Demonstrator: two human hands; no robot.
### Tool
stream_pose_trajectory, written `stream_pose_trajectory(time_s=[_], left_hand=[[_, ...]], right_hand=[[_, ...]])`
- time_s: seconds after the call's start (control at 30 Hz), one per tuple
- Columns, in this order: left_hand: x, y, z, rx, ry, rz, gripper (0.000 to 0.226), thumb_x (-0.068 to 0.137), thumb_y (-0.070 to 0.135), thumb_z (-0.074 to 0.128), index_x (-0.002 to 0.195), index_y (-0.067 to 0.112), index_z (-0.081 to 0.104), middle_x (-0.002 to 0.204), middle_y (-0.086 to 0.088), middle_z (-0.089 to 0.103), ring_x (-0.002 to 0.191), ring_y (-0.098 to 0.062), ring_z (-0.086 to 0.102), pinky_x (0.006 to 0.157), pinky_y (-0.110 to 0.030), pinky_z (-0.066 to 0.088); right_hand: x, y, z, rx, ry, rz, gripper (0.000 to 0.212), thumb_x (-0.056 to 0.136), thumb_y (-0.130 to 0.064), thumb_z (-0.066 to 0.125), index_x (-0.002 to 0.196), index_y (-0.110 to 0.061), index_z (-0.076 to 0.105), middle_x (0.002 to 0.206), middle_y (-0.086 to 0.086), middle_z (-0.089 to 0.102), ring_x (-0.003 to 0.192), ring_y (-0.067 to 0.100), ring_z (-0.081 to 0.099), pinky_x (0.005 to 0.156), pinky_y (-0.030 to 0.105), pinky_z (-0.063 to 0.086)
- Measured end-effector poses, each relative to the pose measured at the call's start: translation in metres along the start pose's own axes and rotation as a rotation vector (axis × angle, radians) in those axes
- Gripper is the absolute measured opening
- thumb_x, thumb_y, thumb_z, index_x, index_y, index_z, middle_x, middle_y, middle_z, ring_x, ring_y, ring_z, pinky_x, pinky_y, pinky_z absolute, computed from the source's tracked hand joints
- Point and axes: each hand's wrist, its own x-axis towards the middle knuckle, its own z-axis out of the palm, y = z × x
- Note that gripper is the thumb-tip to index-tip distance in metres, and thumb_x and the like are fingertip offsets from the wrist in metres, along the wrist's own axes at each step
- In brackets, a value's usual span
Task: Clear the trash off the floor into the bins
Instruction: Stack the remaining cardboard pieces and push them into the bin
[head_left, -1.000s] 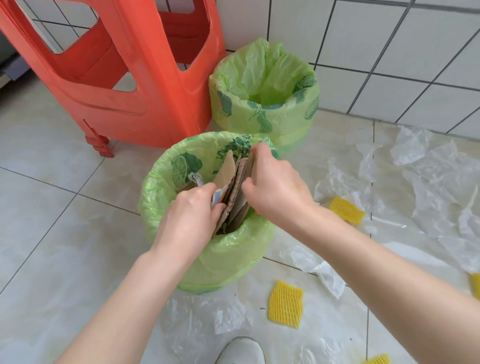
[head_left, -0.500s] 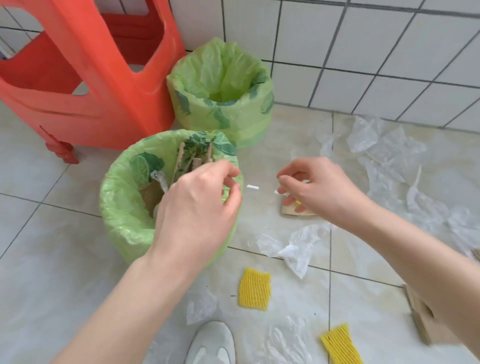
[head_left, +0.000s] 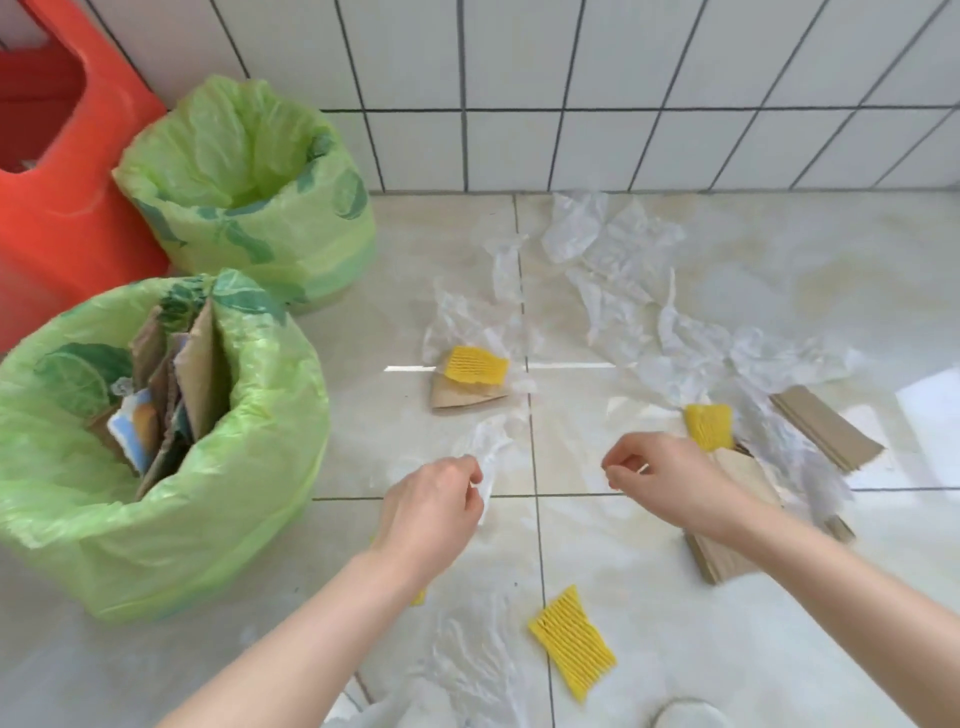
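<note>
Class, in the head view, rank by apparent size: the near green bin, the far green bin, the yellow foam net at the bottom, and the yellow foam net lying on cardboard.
1. Near green bin, though it sits closest to the camera.
2. Far green bin.
3. Bottom yellow foam net.
4. Yellow foam net on cardboard; it lies farther away, so their true sizes may match.

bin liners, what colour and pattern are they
Light green bin liners printed with darker green leaves and lime slices, clearest in the head view.

Scattered floor trash (head_left: 475, 365), green-lined bins (head_left: 156, 447)
</note>
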Motion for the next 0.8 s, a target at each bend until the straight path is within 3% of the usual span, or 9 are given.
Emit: stream_pose_trajectory(time_s=[0.2, 0.37, 0.5, 0.63, 0.8], left_hand=[[0.04, -0.001, 0.015, 0.037, -0.056, -0.048, 0.034, 0.088, 0.021, 0.044, 0.12, 0.028, 0.051, 0.117, 0.009, 0.06, 0.105, -0.022, 0.059, 0.078, -0.033, 0.047], [0.078, 0.006, 0.017, 0.121, 0.002, 0.008, 0.032, 0.088, 0.019, 0.049, 0.12, 0.02, 0.054, 0.122, 0.002, 0.052, 0.117, -0.022, 0.048, 0.085, -0.035, 0.046], [0.114, 0.013, 0.018, 0.241, 0.023, 0.085, 0.038, 0.085, 0.019, 0.052, 0.123, 0.014, 0.051, 0.127, -0.006, 0.046, 0.115, -0.032, 0.043, 0.091, -0.039, 0.041], [0.148, 0.017, 0.018, 0.312, -0.035, 0.153, 0.048, 0.087, 0.023, 0.053, 0.134, 0.015, 0.044, 0.139, -0.009, 0.04, 0.122, -0.036, 0.04, 0.104, -0.039, 0.033], [0.172, 0.016, 0.025, 0.36, -0.176, 0.102, 0.06, 0.09, 0.034, 0.048, 0.146, 0.028, 0.026, 0.157, -0.002, 0.016, 0.142, -0.037, 0.014, 0.114, -0.047, 0.021]], right_hand=[[0.001, 0.083, 0.007, -0.118, 0.01, 0.13, 0.014, 0.087, -0.02, 0.053, 0.093, -0.021, 0.066, 0.084, -0.005, 0.062, 0.093, 0.019, 0.062, 0.073, 0.025, 0.042], [0.014, 0.129, -0.008, -0.117, 0.143, 0.217, 0.016, 0.086, -0.019, 0.056, 0.098, -0.016, 0.067, 0.101, 0.003, 0.069, 0.097, 0.024, 0.062, 0.077, 0.028, 0.044], [0.035, 0.155, -0.027, -0.184, 0.236, 0.243, 0.026, 0.088, -0.019, 0.053, 0.112, -0.014, 0.063, 0.117, 0.009, 0.062, 0.107, 0.03, 0.058, 0.088, 0.036, 0.047], [0.06, 0.172, -0.057, -0.198, 0.301, 0.304, 0.033, 0.089, -0.014, 0.049, 0.12, -0.01, 0.058, 0.124, 0.017, 0.056, 0.111, 0.037, 0.054, 0.089, 0.039, 0.045], [0.08, 0.184, -0.068, -0.293, 0.325, 0.352, 0.037, 0.09, -0.009, 0.044, 0.127, -0.002, 0.049, 0.129, 0.023, 0.048, 0.114, 0.041, 0.046, 0.092, 0.042, 0.037]])
